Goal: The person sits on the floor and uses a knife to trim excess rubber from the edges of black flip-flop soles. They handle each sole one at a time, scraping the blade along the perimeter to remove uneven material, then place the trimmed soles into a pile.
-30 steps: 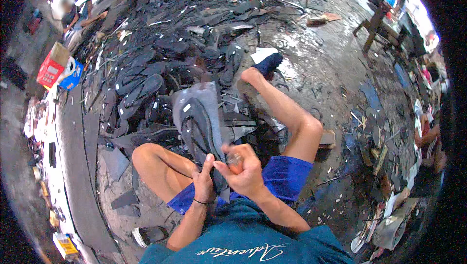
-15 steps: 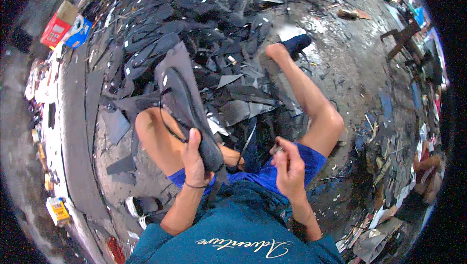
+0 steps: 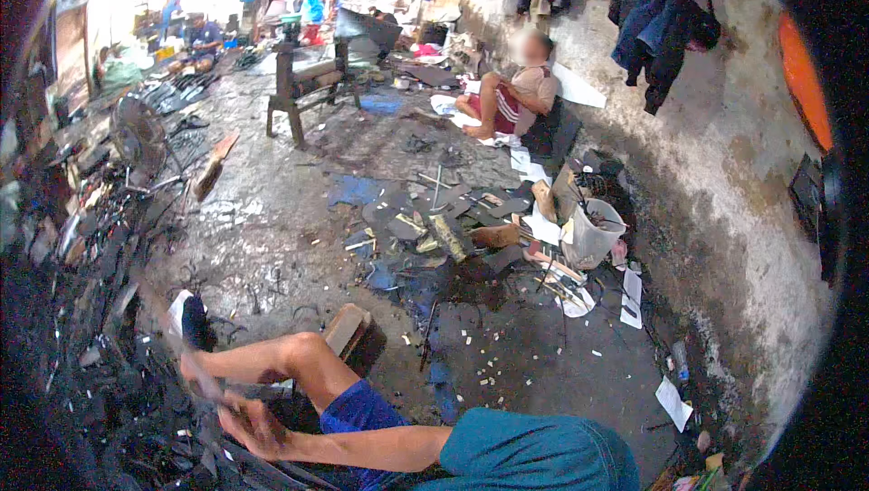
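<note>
My right hand (image 3: 253, 428) is at the lower left, its forearm reaching across from a teal sleeve. Its fingers are curled and closed beside a long, thin grey piece (image 3: 181, 337), which is smeared by motion. Whether they hold that piece or something small is hidden from me. My left hand is out of the picture. Dark flat scraps and cut pieces (image 3: 109, 400) lie heaped beyond the hand. My bent leg (image 3: 262, 357) in blue shorts stretches out near it, with a dark shoe (image 3: 195, 321) by the foot.
A wooden block (image 3: 347, 328) lies by my knee. Scraps and tools surround a white bucket (image 3: 596, 233) at right. A person (image 3: 516, 93) sits against the wall. A metal-and-wood stand (image 3: 308, 84) and a fan (image 3: 138, 129) stand farther off. Jackets (image 3: 665, 16) hang on the wall.
The view has swung to the right and up, toward the room and wall. My left hand and the flat sandal-shaped piece it held have left the picture.
</note>
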Motion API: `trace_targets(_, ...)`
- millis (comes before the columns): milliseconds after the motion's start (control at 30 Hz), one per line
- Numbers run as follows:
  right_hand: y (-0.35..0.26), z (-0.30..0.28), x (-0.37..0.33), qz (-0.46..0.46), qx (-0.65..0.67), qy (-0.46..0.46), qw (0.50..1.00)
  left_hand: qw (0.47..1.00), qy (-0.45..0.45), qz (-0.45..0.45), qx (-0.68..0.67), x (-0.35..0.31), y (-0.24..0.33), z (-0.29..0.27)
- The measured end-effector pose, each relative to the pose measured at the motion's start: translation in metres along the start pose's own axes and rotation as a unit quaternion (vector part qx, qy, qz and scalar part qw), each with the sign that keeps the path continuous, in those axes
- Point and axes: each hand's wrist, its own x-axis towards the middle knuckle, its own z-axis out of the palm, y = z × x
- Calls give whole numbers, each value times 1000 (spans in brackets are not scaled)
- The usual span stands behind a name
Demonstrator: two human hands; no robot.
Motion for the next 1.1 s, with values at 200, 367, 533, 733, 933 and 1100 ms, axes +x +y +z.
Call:
trace_targets(200,80,-19,-71,-128,-279,22,951,992,-10,-100,-81,-53,24,32)
trace_targets(367,33,10,-87,-1,27,-253,967,994,21,-31,-103,-37,42,42)
trace_targets(533,18,-11,-110,-84,-144,-148,975,980,118,158,1,-6,74,29)
trace_targets(733,-52,-51,-99,-19,-434,-141,890,932,243,225,-146,-28,128,-11)
trace_targets(933,-82,-67,-138,57,-373,-368,850,931,255,141,-221,-76,133,-21)
trace_targets(1100,-99,-84,-154,175,-381,-401,814,934,216,129,-252,-86,90,-22)
